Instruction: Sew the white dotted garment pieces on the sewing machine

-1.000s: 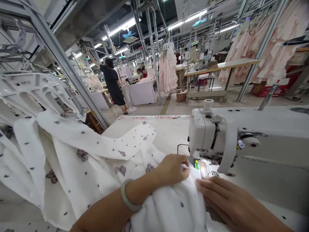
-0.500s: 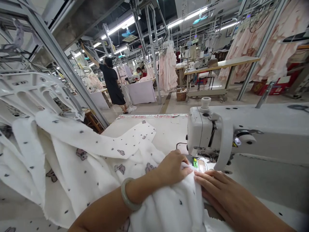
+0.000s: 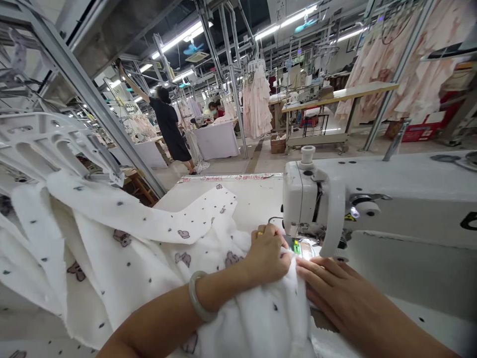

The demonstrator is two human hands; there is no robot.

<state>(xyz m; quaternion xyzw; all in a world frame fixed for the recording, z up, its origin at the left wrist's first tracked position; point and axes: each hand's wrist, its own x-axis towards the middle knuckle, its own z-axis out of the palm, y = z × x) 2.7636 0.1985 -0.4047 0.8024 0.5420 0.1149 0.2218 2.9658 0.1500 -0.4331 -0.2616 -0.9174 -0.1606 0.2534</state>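
Observation:
White fleecy fabric (image 3: 261, 313) with small dark marks and printed animal figures lies bunched before the sewing machine (image 3: 376, 184). My left hand (image 3: 266, 256), with a ring and a bangle above it, is closed on a fold of this fabric just left of the lit needle area. Flat beside it, my right hand (image 3: 339, 283) has its fingers stretched out, their tips touching the fabric's edge. The needle and the stitching point are mostly hidden. A small green piece (image 3: 296, 246) shows beside the presser area.
More of the printed fabric hangs from a white clamp rack (image 3: 48, 129) at the left. A metal post (image 3: 97, 99) slants up beside it. Beyond the table edge (image 3: 223, 177) a person in dark clothes (image 3: 169, 124) stands with an arm raised. Pink garments (image 3: 257, 102) hang further back.
The camera view has shifted slightly, so the machine appears a little further left. My left hand has rolled slightly, bringing its ring into sight. Both hands stay at the fabric.

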